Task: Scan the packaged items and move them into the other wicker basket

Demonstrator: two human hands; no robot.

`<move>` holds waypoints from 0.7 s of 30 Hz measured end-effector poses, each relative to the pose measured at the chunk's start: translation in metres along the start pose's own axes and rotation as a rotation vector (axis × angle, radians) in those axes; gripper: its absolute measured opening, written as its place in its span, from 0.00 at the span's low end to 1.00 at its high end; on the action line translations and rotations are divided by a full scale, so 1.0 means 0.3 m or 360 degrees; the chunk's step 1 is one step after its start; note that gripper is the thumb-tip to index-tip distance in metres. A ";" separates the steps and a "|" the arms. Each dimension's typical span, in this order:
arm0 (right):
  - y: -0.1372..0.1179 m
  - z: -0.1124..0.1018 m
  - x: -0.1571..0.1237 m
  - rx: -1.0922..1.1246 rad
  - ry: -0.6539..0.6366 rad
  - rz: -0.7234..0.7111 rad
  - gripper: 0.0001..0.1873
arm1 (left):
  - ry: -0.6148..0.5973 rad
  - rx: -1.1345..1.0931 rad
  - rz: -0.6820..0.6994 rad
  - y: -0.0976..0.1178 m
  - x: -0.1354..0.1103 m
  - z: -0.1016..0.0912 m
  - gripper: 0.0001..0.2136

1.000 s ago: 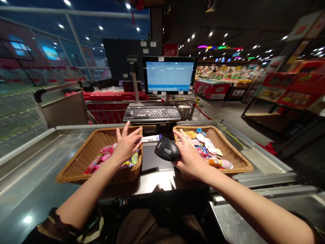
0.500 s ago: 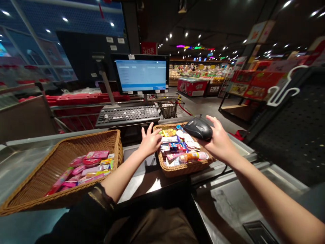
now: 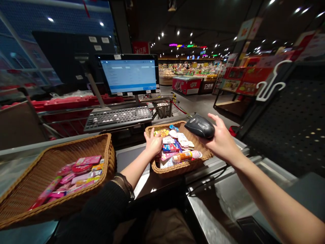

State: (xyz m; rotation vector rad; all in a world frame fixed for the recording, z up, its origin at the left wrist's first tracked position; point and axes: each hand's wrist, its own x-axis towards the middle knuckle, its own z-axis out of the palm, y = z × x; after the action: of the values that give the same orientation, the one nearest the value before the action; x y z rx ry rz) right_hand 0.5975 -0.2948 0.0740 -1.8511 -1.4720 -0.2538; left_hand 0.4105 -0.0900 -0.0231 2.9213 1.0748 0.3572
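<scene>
My right hand is wrapped round a black handheld barcode scanner, raised over the right side of the smaller wicker basket. At that basket's left rim, my left hand reaches in with its fingers apart, over the packets; some fingertips are hidden. Inside lie yellow packets, a blue-and-red pack, white-and-pink pieces and an orange tube-like item. To the left stands a larger wicker basket with pink packs and other small colourful goods.
A lit monitor and a keyboard stand behind the baskets. A cable runs along the metal counter at right. White hooks hang on a dark perforated panel. Shopping carts and store displays are beyond.
My left hand has moved down and inward over the packets in the smaller basket. The scanner stays in my right hand, tilted slightly. The whole view has shifted a little to the right.
</scene>
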 end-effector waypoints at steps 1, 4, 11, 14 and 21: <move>-0.002 0.003 -0.001 0.0000 -0.0003 0.0003 0.23 | 0.0002 -0.0002 0.0013 -0.001 0.001 0.002 0.11; -0.015 0.011 -0.004 0.0003 -0.0013 -0.0003 0.27 | 0.0004 -0.0017 0.0038 0.001 0.004 0.007 0.11; -0.054 0.001 0.008 0.0015 0.0002 -0.0103 0.19 | 0.0072 -0.0085 0.0005 -0.041 -0.025 -0.067 0.12; -0.055 -0.019 0.014 0.0016 0.0073 -0.0075 0.21 | 0.0225 -0.0047 -0.0019 -0.138 -0.081 -0.153 0.10; 0.001 -0.037 -0.012 -0.0074 0.0185 0.0043 0.30 | 0.0395 0.0060 -0.0238 -0.565 -0.316 -0.303 0.08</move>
State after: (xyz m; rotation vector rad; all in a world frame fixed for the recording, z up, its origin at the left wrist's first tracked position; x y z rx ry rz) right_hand 0.5999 -0.3049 0.0796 -1.8598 -1.3712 -0.3793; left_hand 0.2126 -0.0274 0.0309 2.8602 1.3335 0.7169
